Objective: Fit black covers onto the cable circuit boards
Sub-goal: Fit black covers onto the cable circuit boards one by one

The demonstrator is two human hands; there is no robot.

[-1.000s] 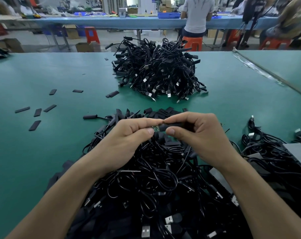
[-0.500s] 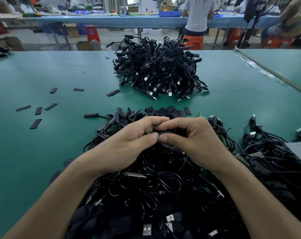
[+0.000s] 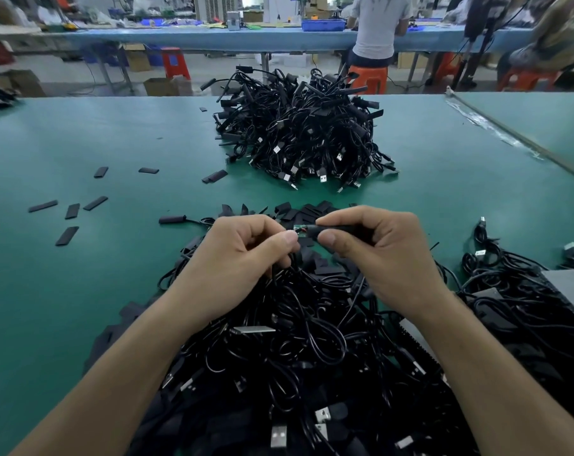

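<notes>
A black cover is being pinched between the thumb and forefinger of the right hand, with the other fingers curled beneath it. Its long axis is being kept level, running left to right across the view, with one end pointing left. Just at that end a small green board is being pinched by the thumb and forefinger of the left hand. The board is being held in line with the cover, and only a short part of it is being shown between the fingertips. Any marks on it are too small to be read. Both hands are being held above a near heap of black cables on the green table. A second heap is lying farther back, well apart, and loose covers are lying scattered to the left.
</notes>
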